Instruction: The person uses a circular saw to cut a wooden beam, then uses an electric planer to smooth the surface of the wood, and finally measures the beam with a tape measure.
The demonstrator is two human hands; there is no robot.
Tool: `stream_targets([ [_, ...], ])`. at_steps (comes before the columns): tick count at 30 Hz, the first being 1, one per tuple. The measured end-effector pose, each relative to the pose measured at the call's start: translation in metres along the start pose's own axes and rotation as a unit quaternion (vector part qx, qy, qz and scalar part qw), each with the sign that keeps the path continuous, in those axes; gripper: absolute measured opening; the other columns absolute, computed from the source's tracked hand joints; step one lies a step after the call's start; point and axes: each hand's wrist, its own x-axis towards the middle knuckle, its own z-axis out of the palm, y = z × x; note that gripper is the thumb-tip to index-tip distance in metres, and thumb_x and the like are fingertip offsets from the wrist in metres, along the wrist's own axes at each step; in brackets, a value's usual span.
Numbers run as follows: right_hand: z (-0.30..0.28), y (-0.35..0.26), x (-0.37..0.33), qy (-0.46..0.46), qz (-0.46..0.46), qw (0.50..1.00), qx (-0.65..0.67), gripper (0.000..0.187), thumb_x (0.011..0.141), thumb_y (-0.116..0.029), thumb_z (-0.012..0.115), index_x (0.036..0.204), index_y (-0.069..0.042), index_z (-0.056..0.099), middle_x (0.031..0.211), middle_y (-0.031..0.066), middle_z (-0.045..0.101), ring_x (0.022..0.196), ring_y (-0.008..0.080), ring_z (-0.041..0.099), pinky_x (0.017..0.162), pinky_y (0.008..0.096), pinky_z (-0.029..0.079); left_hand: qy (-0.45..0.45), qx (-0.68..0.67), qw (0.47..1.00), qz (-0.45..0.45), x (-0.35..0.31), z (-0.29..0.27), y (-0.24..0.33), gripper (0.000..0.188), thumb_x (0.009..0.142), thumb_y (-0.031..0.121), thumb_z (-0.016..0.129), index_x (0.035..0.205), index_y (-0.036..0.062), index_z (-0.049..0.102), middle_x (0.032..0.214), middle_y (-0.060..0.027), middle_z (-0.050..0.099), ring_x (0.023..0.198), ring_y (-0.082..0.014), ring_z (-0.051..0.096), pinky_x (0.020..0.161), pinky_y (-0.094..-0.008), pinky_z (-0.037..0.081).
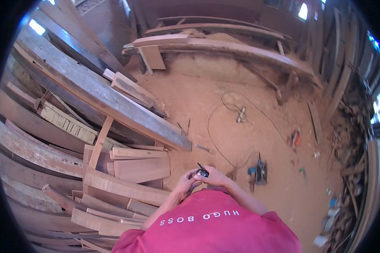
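Note:
In front of my chest, both hands meet around a small black object (204, 173) with a thin dark piece sticking up from it; its kind is too small to make out. My left hand (187, 183) has its fingers curled against the object from the left. From the other side my right hand (215, 176) is closed on it, the thumb lying across its near side. To the right on the dusty floor lies a blue and black power tool (261, 172) with a cord. A thin flat tool (204, 148) lies just beyond my hands, by the end of a long beam (126, 105).
Planks and boards (141, 170) are stacked all along the left. A low wooden bench (223, 43) crosses the far side. A black cord runs in loops to a socket block (241, 115). An orange tool (296, 138) lies farther right, near piled wood scraps (346, 143).

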Motion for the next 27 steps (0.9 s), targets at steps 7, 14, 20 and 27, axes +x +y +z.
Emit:
stream_targets([
  [7, -0.084, -0.037, 0.192, 0.108, -0.057, 0.985, -0.121, 0.044, 0.095, -0.042, 0.057, 0.109, 0.000, 0.059, 0.099, 0.0199, 0.064, 0.093, 0.0312, 0.062, 0.083, 0.0403, 0.048, 0.096, -0.138, 0.984, 0.056, 0.135, 0.011, 0.129, 0.043, 0.104, 0.039, 0.040, 0.129, 0.0070, 0.055, 0.120, -0.0073, 0.063, 0.109, -0.0193, 0.062, 0.094, -0.0391, 0.050],
  [14, -0.208, -0.030, 0.364, 0.065, 0.036, 0.996, 0.040, 0.029, 0.094, -0.031, 0.061, 0.108, -0.005, 0.061, 0.087, 0.0033, 0.062, 0.074, 0.0147, 0.059, 0.062, 0.0282, 0.045, 0.010, 0.201, 0.965, 0.168, 0.310, -0.001, 0.269, 0.053, 0.104, 0.046, 0.037, 0.126, 0.0009, 0.054, 0.110, -0.0118, 0.065, 0.099, -0.0210, 0.063, 0.080, -0.0343, 0.052],
  [20, -0.350, -0.077, 0.498, 0.020, 0.220, 0.965, 0.141, 0.025, 0.091, -0.027, 0.066, 0.103, -0.005, 0.067, 0.077, -0.0030, 0.058, 0.064, 0.0071, 0.051, 0.056, 0.0260, 0.041, -0.072, 0.432, 0.867, 0.237, 0.461, -0.001, 0.424, 0.053, 0.100, 0.046, 0.046, 0.127, 0.0018, 0.055, 0.118, -0.0224, 0.062, 0.111, -0.0357, 0.060, 0.095, -0.0420, 0.045],
  [27, -0.498, -0.115, 0.580, 0.210, 0.145, 0.958, 0.134, 0.018, 0.087, -0.024, 0.070, 0.091, -0.007, 0.064, 0.069, -0.0037, 0.054, 0.052, 0.0044, 0.043, 0.044, 0.0196, 0.029, -0.068, 0.532, 0.809, 0.240, 0.555, -0.036, 0.556, 0.038, 0.093, 0.035, 0.056, 0.120, 0.0081, 0.063, 0.110, -0.0191, 0.067, 0.102, -0.0380, 0.063, 0.086, -0.0454, 0.050],
])
